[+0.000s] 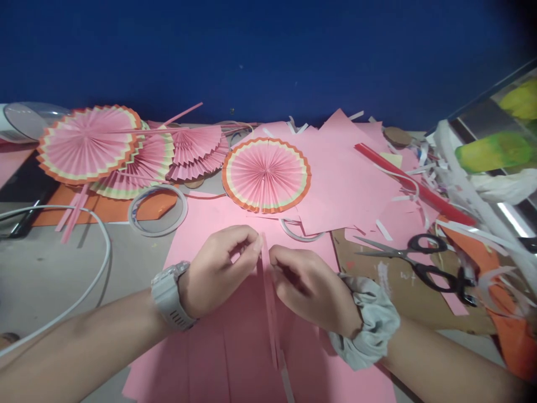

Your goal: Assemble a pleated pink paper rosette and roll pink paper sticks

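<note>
A narrow folded pink paper strip [269,313] stands lengthwise in front of me, over pink sheets [201,347]. My left hand [218,271], with a grey watch at the wrist, is closed in a pinch at its far end. From the other side, the curled fingers of my right hand [314,288] close on the strip; their tips are partly hidden. A thin white strip [287,383] lies at its near end. Just beyond my hands is a round pleated paper fan [266,173], pink with yellow and orange edging.
More pleated fans [90,143] with pink sticks lie at the left, near a tape roll [158,210] and a white cable [108,252]. Black-handled scissors [413,254] rest on cardboard [377,296] at the right, among paper scraps and a red strip [415,184]. A blue wall [268,56] closes the back.
</note>
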The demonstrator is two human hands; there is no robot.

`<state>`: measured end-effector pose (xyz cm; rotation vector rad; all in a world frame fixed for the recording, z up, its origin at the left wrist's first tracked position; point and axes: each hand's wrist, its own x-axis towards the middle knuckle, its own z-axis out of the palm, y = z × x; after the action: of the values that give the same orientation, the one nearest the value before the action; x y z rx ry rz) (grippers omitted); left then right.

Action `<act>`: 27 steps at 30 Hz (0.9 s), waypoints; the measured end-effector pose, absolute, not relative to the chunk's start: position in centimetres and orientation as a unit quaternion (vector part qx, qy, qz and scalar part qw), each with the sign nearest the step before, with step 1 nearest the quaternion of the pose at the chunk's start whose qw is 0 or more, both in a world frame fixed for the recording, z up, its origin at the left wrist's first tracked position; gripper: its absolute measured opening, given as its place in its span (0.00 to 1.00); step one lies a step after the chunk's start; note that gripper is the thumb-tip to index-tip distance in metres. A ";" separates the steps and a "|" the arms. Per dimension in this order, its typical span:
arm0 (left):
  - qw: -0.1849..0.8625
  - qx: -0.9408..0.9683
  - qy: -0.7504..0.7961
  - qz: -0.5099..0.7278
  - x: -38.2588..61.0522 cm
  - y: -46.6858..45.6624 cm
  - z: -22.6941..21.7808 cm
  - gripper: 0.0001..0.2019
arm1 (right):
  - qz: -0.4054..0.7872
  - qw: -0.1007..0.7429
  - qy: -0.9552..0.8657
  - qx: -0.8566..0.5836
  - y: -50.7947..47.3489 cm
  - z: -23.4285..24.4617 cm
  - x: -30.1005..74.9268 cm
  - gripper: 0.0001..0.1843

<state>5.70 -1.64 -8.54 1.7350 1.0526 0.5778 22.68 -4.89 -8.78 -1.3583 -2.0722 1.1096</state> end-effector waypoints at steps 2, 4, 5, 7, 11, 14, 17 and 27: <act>0.496 0.727 0.414 0.232 5.7 -1.6 -8.5 0.13 | 0.411 0.220 -0.741 -0.483 -4.8 -8.9 22.7 0.11; 0.481 0.750 0.398 0.218 5.6 -1.6 -8.6 0.12 | 0.419 0.225 -0.736 -0.483 -4.8 -9.0 22.8 0.12; 0.474 0.760 0.391 0.212 5.6 -1.6 -8.7 0.12 | 0.418 0.228 -0.734 -0.485 -4.8 -9.0 22.8 0.12; 0.472 0.771 0.376 0.203 5.5 -1.7 -8.9 0.10 | 0.410 0.234 -0.731 -0.493 -4.8 -9.0 22.9 0.12; 0.471 0.775 0.373 0.197 5.5 -1.8 -8.9 0.09 | 0.401 0.241 -0.731 -0.497 -4.7 -9.0 22.9 0.12; 0.450 0.777 0.390 0.205 5.5 -1.9 -8.7 0.08 | 0.403 0.243 -0.732 -0.492 -4.7 -8.9 23.0 0.12; 0.448 0.775 0.393 0.212 5.6 -1.9 -8.6 0.08 | 0.395 0.242 -0.740 -0.487 -4.8 -9.0 23.0 0.13; 0.457 0.762 0.397 0.231 5.7 -2.0 -8.6 0.06 | 0.389 0.234 -0.738 -0.500 -5.1 -9.2 23.0 0.13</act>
<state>5.69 -1.98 -8.59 1.8782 0.9776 0.5694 22.95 -5.05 -9.24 -1.3727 -2.0259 1.0677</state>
